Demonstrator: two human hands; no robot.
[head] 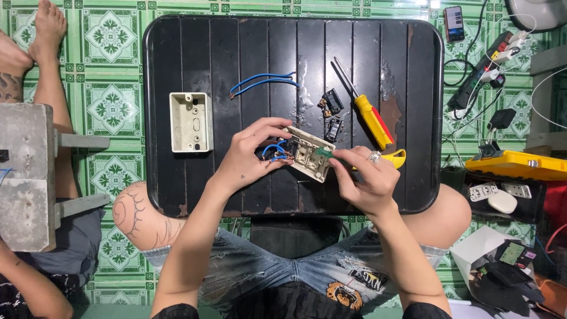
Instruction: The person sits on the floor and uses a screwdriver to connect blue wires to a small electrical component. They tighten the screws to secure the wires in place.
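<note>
Left hand [248,156] grips the cream switch plate [307,153] and its blue wires; right hand [363,177] pinches a green-handled tool [323,152] against the plate between them.

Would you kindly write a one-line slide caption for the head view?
Left hand steadies a cream switch plate with blue wires while right hand works a small green-handled tool.
</note>
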